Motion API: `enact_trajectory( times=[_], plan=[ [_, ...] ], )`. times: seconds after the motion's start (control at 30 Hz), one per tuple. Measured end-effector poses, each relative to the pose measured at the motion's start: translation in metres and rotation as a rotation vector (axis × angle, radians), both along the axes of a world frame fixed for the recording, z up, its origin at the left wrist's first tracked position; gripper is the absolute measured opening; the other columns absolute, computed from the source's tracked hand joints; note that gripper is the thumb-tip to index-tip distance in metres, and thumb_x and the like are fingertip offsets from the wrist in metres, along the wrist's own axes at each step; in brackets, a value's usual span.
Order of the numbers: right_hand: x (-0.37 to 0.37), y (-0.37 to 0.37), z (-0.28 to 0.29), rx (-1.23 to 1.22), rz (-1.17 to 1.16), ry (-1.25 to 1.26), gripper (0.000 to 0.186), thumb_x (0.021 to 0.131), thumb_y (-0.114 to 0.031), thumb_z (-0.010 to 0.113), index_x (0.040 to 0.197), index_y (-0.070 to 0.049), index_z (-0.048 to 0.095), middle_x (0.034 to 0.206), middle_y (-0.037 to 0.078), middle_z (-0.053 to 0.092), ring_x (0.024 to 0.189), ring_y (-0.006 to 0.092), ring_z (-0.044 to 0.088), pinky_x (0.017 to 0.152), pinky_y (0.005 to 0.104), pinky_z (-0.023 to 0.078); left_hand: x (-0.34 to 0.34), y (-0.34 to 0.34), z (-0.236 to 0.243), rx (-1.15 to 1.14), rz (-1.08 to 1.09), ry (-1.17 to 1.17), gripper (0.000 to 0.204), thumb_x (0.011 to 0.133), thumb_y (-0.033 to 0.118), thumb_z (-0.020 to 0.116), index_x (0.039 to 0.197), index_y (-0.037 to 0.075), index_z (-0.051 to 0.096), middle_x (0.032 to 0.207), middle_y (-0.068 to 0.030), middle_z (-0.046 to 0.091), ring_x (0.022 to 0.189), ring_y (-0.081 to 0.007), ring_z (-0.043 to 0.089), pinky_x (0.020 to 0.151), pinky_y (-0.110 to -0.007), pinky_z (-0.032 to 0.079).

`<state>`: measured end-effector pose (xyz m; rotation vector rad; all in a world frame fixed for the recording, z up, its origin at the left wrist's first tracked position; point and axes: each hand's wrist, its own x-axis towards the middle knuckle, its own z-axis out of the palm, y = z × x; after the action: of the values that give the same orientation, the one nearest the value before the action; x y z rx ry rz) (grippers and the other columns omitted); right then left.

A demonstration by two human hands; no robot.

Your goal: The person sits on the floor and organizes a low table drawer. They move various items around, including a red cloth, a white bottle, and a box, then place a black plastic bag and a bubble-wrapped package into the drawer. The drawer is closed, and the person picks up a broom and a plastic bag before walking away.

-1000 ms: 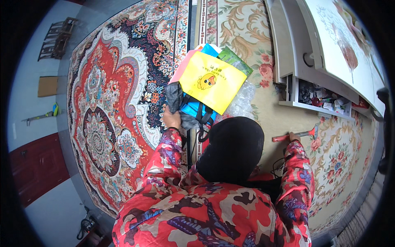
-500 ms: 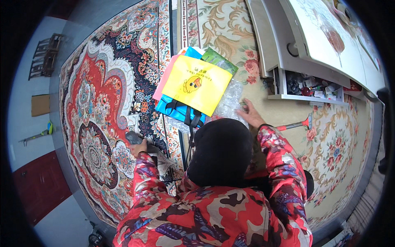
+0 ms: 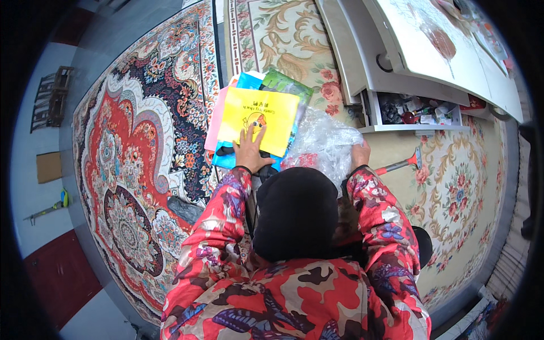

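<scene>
My left hand (image 3: 252, 152) rests with its fingers spread on the lower part of a flat yellow bag (image 3: 275, 107) with a cartoon duck print. Under the yellow bag, blue, pink and green flat bags (image 3: 286, 83) stick out at the edges. To their right spreads a crumpled transparent plastic sheet (image 3: 326, 139); my right hand (image 3: 360, 154) pinches its right edge. A black strap (image 3: 225, 151) pokes out beside my left hand. On the red patterned carpet lies a crumpled dark grey plastic bag (image 3: 186, 210), apart from both hands.
A scraper with a red handle (image 3: 396, 165) lies right of my right hand. Ahead right, an open drawer (image 3: 416, 128) full of small items juts from a white cabinet (image 3: 430, 39). A floral rug (image 3: 459, 187) covers the floor at right.
My left hand has let go of the dark grey bag and moved right onto the yellow bag. My right hand has taken the plastic sheet's edge and drawn it out to the right.
</scene>
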<state>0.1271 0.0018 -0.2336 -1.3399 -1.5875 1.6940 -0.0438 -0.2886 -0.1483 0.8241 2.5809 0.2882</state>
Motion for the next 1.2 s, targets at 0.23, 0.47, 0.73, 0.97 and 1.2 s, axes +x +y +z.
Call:
enact_trajectory(
  times=[0.23, 0.47, 0.73, 0.97, 1.2],
  plan=[
    [0.010, 0.021, -0.013, -0.053, -0.077, -0.027, 0.029, 0.079, -0.013, 0.058, 0.103, 0.002, 0.060, 0.092, 0.009, 0.064, 0.082, 0.0179, 0.059, 0.075, 0.0302, 0.047, -0.018, -0.019, -0.059, 0.181, 0.116, -0.089, 0.109, 0.056, 0.040, 0.082, 0.146, 0.026, 0.021, 0.147, -0.0204, 0.024, 0.133, -0.0434, 0.025, 0.098, -0.065, 0.027],
    [0.020, 0.020, -0.019, 0.147, 0.215, -0.242, 0.040, 0.071, -0.024, 0.067, 0.102, 0.001, 0.060, 0.091, 0.017, 0.066, 0.083, 0.0237, 0.063, 0.077, 0.0332, 0.048, 0.015, 0.021, -0.054, -0.226, 0.101, -0.013, 0.126, 0.057, 0.060, 0.076, 0.148, 0.012, 0.002, 0.147, -0.0308, 0.013, 0.133, -0.0522, 0.016, 0.100, -0.067, 0.021],
    [0.022, 0.003, 0.017, 0.299, 0.385, -0.581, 0.047, 0.071, -0.034, 0.063, 0.106, -0.003, 0.058, 0.098, 0.024, 0.063, 0.096, 0.0386, 0.060, 0.084, 0.0410, 0.046, -0.002, 0.037, -0.080, -0.163, 0.151, 0.020, 0.111, 0.062, 0.043, 0.079, 0.144, 0.005, 0.015, 0.134, -0.0346, 0.031, 0.118, -0.0528, 0.040, 0.095, -0.051, 0.042],
    [0.025, 0.001, 0.020, 0.250, 0.434, -0.617, 0.049, 0.073, -0.034, 0.062, 0.111, -0.003, 0.056, 0.100, 0.024, 0.063, 0.097, 0.0393, 0.060, 0.084, 0.0417, 0.046, 0.011, 0.033, -0.070, -0.164, 0.160, 0.166, 0.111, 0.061, 0.044, 0.080, 0.143, 0.005, 0.017, 0.134, -0.0318, 0.033, 0.118, -0.0487, 0.042, 0.092, -0.052, 0.044],
    [0.026, 0.001, 0.016, 0.317, 0.482, -0.677, 0.051, 0.074, -0.034, 0.061, 0.114, -0.003, 0.055, 0.102, 0.024, 0.063, 0.100, 0.0388, 0.059, 0.088, 0.0416, 0.045, 0.013, 0.052, -0.063, -0.262, 0.205, 0.069, 0.103, 0.066, 0.035, 0.078, 0.142, 0.000, 0.017, 0.140, -0.0319, 0.025, 0.125, -0.0472, 0.037, 0.098, -0.052, 0.039]
  ],
)
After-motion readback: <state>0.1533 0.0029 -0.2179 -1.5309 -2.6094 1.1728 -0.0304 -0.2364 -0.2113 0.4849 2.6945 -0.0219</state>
